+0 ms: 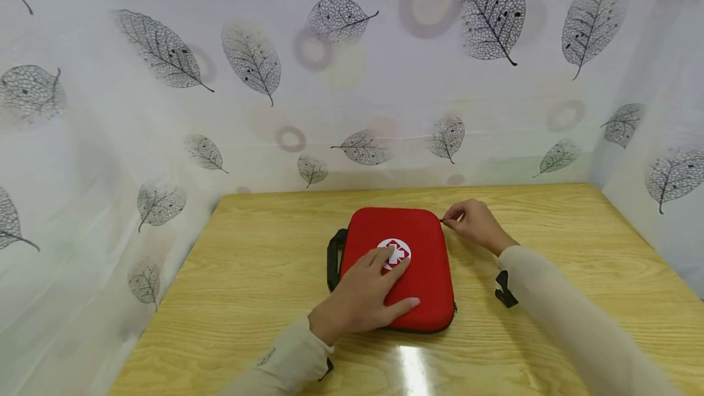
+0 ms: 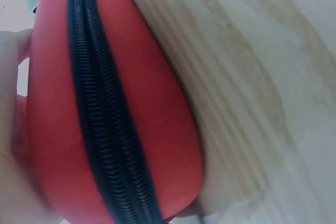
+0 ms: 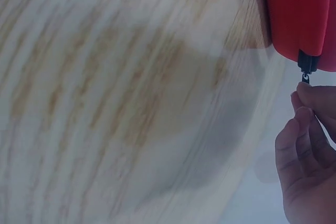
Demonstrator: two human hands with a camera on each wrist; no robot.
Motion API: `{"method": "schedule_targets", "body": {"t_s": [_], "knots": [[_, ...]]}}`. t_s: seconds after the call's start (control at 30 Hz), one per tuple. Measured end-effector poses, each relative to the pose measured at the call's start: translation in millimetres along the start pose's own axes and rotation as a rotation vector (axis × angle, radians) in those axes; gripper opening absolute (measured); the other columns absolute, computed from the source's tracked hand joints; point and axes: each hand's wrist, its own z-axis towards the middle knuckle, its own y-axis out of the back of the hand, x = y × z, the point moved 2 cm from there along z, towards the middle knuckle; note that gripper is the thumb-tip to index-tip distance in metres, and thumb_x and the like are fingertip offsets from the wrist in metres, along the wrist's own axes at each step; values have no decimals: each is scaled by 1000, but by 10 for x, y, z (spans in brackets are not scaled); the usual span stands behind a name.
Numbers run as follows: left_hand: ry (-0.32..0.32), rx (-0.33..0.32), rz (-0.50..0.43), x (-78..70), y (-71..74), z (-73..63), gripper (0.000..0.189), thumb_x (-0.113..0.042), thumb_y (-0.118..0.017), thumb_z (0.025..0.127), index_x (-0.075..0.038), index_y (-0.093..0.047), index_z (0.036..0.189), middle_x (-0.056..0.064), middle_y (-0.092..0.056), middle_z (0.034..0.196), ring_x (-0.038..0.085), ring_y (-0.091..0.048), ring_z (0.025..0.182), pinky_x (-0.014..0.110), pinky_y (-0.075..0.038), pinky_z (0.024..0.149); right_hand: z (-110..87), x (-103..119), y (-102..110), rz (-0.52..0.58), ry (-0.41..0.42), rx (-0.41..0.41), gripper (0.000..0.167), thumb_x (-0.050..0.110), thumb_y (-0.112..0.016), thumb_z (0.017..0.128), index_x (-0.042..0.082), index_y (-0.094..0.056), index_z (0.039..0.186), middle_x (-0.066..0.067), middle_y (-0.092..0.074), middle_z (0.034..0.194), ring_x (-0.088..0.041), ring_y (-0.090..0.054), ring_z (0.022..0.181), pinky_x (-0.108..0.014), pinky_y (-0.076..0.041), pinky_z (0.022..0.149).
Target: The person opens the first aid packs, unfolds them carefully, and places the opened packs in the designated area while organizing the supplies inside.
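Note:
A red first-aid case (image 1: 423,274) with a white cross emblem lies flat on the wooden table. My left hand (image 1: 365,292) rests on its lid with fingers spread, partly covering the emblem. At the case's far right corner, my right hand (image 1: 475,222) pinches a small black zipper pull (image 3: 305,78) between thumb and forefinger; the other fingers are loosely bent. In the left wrist view the black zipper (image 2: 105,114) runs along the side of the case, its two rows of teeth lying close beside each other.
A black carry handle (image 1: 333,258) sticks out from the case's left side. The wooden table (image 1: 247,274) reaches back to a wall covering (image 1: 352,90) printed with leaves. A second zipper pull (image 1: 454,307) shows at the near right corner.

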Motion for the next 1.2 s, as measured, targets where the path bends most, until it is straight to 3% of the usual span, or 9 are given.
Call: {"method": "schedule_targets", "body": {"t_s": [0.1, 0.43, 1.2], "knots": [[-4, -6, -28, -20, -29, 0, 75, -65, -43, 100, -13, -43, 155, 13, -36, 159, 29, -31, 148, 38, -29, 119, 21, -11, -14, 4, -3, -5, 7, 2, -72, 91, -1, -77, 88, -7, -73, 82, -17, -63, 69, -35, -51, 63], [84, 110, -71, -98, -37, 85, 81, -69, -33, 100, -13, -37, 158, 10, -24, 166, 27, -16, 154, 38, -19, 122, 5, -4, -13, 26, -29, -14, 7, 0, -71, 90, -3, -78, 90, -11, -72, 83, -19, -64, 68, -34, -52, 62], [135, 121, -97, -100, -73, 168, 79, -68, -36, 100, -14, -38, 158, 9, -23, 166, 25, -15, 154, 39, -17, 123, -162, 9, 26, 8, -25, 35, 8, 1, -71, 91, 1, -79, 89, -9, -74, 86, -16, -62, 69, -34, -51, 63]]}}
